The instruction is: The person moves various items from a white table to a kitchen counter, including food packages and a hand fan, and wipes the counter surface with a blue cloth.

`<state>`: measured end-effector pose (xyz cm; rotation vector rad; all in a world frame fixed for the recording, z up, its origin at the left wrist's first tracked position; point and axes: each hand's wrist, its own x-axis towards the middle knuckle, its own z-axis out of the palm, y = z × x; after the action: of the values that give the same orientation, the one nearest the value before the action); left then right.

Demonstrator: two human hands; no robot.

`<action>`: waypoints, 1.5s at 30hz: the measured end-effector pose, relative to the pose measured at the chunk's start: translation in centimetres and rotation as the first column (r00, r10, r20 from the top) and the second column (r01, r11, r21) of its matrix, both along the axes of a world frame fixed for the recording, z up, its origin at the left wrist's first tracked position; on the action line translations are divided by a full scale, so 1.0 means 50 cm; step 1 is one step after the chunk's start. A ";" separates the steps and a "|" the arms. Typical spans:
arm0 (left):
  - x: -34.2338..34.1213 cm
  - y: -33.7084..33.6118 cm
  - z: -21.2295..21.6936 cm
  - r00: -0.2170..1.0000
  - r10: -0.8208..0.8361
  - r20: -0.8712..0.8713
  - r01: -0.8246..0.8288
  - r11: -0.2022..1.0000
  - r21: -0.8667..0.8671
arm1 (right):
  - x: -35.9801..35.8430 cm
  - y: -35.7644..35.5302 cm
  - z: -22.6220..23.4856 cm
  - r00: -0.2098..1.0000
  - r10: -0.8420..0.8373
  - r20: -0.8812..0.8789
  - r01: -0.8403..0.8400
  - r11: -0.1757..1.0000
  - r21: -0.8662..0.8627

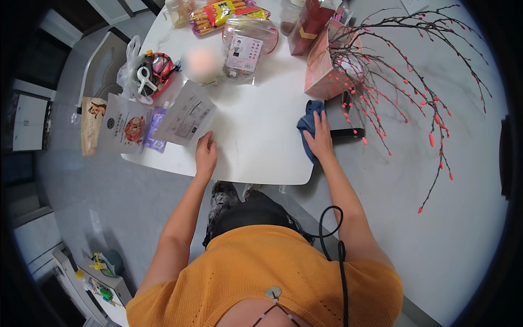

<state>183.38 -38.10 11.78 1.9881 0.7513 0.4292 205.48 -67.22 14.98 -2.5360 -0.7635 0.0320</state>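
My right hand (320, 139) holds a dark blue cloth (306, 126) against the right edge of the white table (261, 158). Its fingers stretch along the cloth, and the thumb lies apart on the left. Over the near edge of the table my left hand (206, 156) rests with loosely bent fingers, holding nothing that I can see. Close beside its fingertips is the lower corner of a whitish printed packet (186, 114), tilted. From this view I cannot tell whether they touch.
Left on the table are another printed bag (124, 124), a purple packet (156, 131) and a red basket (161, 76). Snack packs (218, 16) and a clear pouch (243, 52) lie farther back. Red-budded branches (406, 82) spread rightward from a pink box (321, 73). A black cable (342, 267) hangs by my right arm.
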 end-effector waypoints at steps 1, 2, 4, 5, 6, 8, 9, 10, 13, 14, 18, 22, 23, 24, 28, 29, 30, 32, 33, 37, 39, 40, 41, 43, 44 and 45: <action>-0.001 0.000 -0.006 1.000 0.004 0.021 -0.004 1.000 -0.020 | 0.015 -0.006 -0.030 0.999 0.037 0.021 -0.036 0.998 -0.042; -0.004 0.001 -0.011 0.999 0.014 0.035 -0.013 0.999 -0.033 | 0.024 0.002 -0.045 0.996 0.079 0.036 -0.077 0.994 -0.077; -0.009 0.011 -0.019 0.999 0.020 0.050 -0.018 0.999 -0.044 | 0.041 0.021 -0.073 0.987 0.120 0.110 -0.111 0.991 -0.081; -0.011 0.015 -0.016 0.999 0.017 0.043 -0.015 0.999 -0.045 | 0.040 0.043 -0.072 0.981 0.143 0.130 -0.134 0.988 -0.076; -0.014 0.019 -0.014 0.999 0.010 0.038 -0.008 0.999 -0.049 | 0.036 0.064 -0.070 0.975 0.164 0.151 -0.155 0.985 -0.072; -0.017 0.030 -0.014 0.999 -0.014 0.034 0.016 0.999 -0.046 | 0.010 0.132 -0.067 0.965 0.216 0.147 -0.217 0.976 -0.006; -0.018 0.033 -0.008 0.999 -0.026 0.025 0.028 0.998 -0.057 | -0.008 0.166 -0.065 0.964 0.220 0.153 -0.223 0.975 0.008; -0.019 0.036 -0.005 0.999 -0.040 0.016 0.041 0.997 -0.069 | -0.022 0.198 -0.066 0.962 0.222 0.159 -0.229 0.973 0.022; -0.035 0.051 0.016 0.997 -0.068 -0.034 0.064 0.992 -0.110 | -0.059 0.278 -0.061 0.960 0.221 0.171 -0.237 0.968 0.080; -0.042 0.056 0.024 0.995 -0.082 -0.048 0.077 0.991 -0.111 | -0.072 0.297 -0.057 0.959 0.228 0.169 -0.245 0.965 0.090; -0.074 0.090 0.032 0.986 -0.158 -0.058 0.152 0.985 -0.085 | -0.156 0.357 -0.035 0.947 0.296 0.128 -0.312 0.941 0.129; -0.104 0.114 0.028 0.978 -0.188 -0.090 0.183 0.981 -0.058 | -0.271 0.382 -0.017 0.935 0.352 0.051 -0.356 0.920 0.165; -0.109 0.118 0.031 0.976 -0.196 -0.093 0.191 0.980 -0.060 | -0.297 0.383 -0.015 0.928 0.371 0.026 -0.370 0.913 0.170; -0.115 0.124 0.037 0.975 -0.201 -0.093 0.196 0.979 -0.054 | -0.324 0.386 -0.013 0.920 0.392 0.009 -0.387 0.904 0.181; -0.128 0.137 0.043 0.964 -0.251 -0.082 0.251 0.968 -0.012 | -0.407 0.378 -0.002 0.898 0.439 -0.022 -0.422 0.874 0.241; -0.131 0.136 0.040 0.959 -0.272 -0.080 0.273 0.962 -0.003 | -0.417 0.367 -0.003 0.899 0.436 -0.031 -0.417 0.877 0.240; -0.132 0.135 0.038 0.953 -0.295 -0.077 0.296 0.955 0.006 | -0.421 0.354 -0.005 0.913 0.406 -0.036 -0.389 0.894 0.223; -0.132 0.130 0.041 0.947 -0.300 -0.117 0.299 0.954 -0.030 | -0.426 0.312 -0.014 0.938 0.343 -0.050 -0.329 0.926 0.186; -0.133 0.124 0.041 0.942 -0.304 -0.140 0.300 0.953 -0.050 | -0.426 0.282 -0.025 0.972 0.233 -0.001 -0.230 0.959 0.168; -0.120 0.095 0.033 0.923 -0.363 -0.126 0.365 0.931 -0.010 | -0.375 0.099 -0.079 0.979 -0.154 0.133 0.143 0.986 0.088; -0.108 0.080 0.031 0.916 -0.383 -0.122 0.386 0.922 0.005 | -0.338 0.007 -0.097 0.950 -0.246 0.192 0.230 0.968 0.102; -0.103 0.074 0.031 0.920 -0.376 -0.115 0.378 0.926 -0.004 | -0.321 -0.025 -0.097 0.946 -0.278 0.167 0.262 0.959 0.110; -0.096 0.069 0.032 0.924 -0.366 -0.107 0.367 0.930 -0.011 | -0.309 -0.048 -0.091 0.933 -0.329 0.145 0.316 0.943 0.100; -0.091 0.061 0.036 0.932 -0.347 -0.103 0.345 0.938 -0.036 | -0.284 -0.101 -0.103 0.883 -0.469 0.033 0.465 0.881 0.082; -0.090 0.059 0.036 0.937 -0.331 -0.107 0.328 0.943 -0.051 | -0.266 -0.107 -0.093 0.848 -0.530 -0.021 0.530 0.845 0.072; -0.089 0.059 0.038 0.943 -0.315 -0.110 0.310 0.949 -0.065 | -0.252 -0.113 -0.082 0.847 -0.532 0.017 0.531 0.847 0.039</action>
<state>178.92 -35.16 13.66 2.0571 0.4986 0.1040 192.86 -72.88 10.86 -2.6302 -0.0417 -0.2000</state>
